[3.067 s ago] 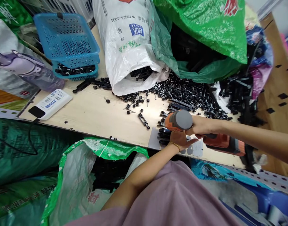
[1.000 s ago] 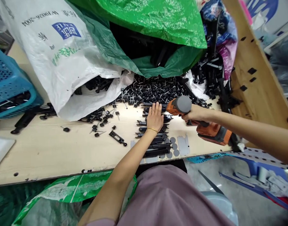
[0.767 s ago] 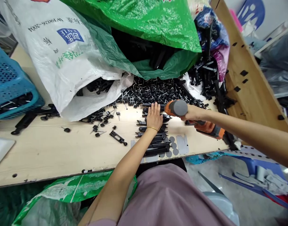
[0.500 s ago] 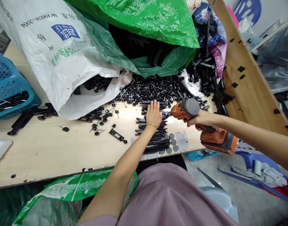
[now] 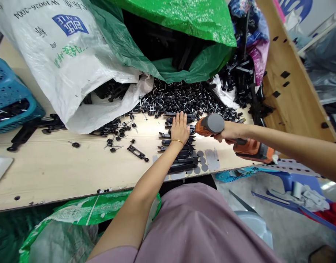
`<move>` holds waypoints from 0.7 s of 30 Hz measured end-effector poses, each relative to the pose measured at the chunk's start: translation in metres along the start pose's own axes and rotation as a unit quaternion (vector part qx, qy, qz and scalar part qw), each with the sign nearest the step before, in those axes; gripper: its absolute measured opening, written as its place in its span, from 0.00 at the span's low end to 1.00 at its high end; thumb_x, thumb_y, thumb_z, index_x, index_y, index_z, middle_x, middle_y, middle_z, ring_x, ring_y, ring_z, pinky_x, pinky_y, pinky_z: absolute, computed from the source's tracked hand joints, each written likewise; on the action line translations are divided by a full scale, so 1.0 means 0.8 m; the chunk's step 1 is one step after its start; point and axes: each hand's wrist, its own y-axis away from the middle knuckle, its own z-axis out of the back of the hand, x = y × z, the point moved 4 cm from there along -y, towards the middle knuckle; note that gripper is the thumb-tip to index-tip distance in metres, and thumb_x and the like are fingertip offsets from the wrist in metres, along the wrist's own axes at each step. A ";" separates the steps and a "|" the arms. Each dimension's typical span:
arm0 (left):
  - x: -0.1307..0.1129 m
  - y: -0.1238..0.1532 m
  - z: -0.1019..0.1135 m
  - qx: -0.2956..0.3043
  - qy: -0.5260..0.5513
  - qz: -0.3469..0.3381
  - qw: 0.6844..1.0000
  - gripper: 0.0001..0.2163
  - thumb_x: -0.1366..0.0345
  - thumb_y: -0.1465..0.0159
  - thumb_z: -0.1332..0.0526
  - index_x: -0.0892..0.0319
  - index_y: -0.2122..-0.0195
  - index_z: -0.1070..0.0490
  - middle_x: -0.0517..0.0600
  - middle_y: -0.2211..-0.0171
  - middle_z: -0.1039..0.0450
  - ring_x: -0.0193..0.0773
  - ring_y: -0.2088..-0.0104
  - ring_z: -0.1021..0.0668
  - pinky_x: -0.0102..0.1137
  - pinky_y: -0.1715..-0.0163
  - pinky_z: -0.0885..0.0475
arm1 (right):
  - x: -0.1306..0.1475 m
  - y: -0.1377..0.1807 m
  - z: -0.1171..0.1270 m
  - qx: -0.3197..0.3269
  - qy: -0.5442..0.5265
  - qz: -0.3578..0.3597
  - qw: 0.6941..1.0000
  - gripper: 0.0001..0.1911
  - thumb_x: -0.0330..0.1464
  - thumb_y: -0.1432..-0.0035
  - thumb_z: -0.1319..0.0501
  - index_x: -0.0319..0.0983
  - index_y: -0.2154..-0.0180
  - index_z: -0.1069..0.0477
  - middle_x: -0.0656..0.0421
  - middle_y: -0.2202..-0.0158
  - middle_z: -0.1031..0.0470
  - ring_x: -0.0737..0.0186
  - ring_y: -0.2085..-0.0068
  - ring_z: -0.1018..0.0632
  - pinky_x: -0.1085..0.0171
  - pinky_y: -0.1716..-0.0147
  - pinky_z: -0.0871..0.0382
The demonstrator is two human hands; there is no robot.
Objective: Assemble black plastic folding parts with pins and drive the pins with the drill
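My left hand lies flat, fingers stretched out, across a row of long black plastic parts on the wooden bench. In my right hand is an orange and grey cordless drill, held by its grip. The drill's nose points left and meets the right end of one of the black parts beside my left fingers; its exact contact is hidden. Just beyond my fingertips spreads a heap of small black knobs with metal pins. A loose black bracket-like part lies to the left of the row.
A white sack and a green bag with black parts stand at the back. On the left is a blue basket. A wooden board edges the right side. A green bag hangs below the bench's front edge.
The drill has shifted slightly left against the row, and its battery end has swung up a little. My left hand stays on the black parts. The whole view has shifted slightly.
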 end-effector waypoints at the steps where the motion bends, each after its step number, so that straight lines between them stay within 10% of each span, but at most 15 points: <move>1: 0.000 0.003 0.004 0.004 0.003 -0.001 1.000 0.28 0.62 0.34 0.54 0.67 0.35 0.56 0.56 0.33 0.61 0.46 0.33 0.56 0.42 0.35 0.61 | -0.002 0.006 -0.003 -0.003 -0.002 0.004 1.000 0.12 0.27 0.60 0.38 0.35 0.68 0.33 0.62 0.80 0.33 0.70 0.84 0.33 0.71 0.88 0.41; 10: 0.013 0.066 0.020 -0.004 -0.022 0.009 1.000 0.26 0.59 0.33 0.54 0.59 0.35 0.54 0.53 0.33 0.60 0.48 0.33 0.55 0.49 0.37 0.60 | -0.005 0.050 -0.036 0.053 -0.082 0.026 0.995 0.15 0.30 0.58 0.38 0.36 0.64 0.33 0.62 0.77 0.33 0.71 0.84 0.34 0.69 0.88 0.40; 21: 0.016 0.068 0.010 0.005 -0.031 0.022 0.999 0.26 0.61 0.33 0.56 0.57 0.34 0.56 0.51 0.33 0.62 0.52 0.36 0.47 0.48 0.42 0.44 | 0.028 0.023 -0.045 0.063 0.083 -0.004 0.995 0.07 0.26 0.62 0.40 0.35 0.74 0.33 0.62 0.83 0.36 0.69 0.86 0.34 0.70 0.89 0.43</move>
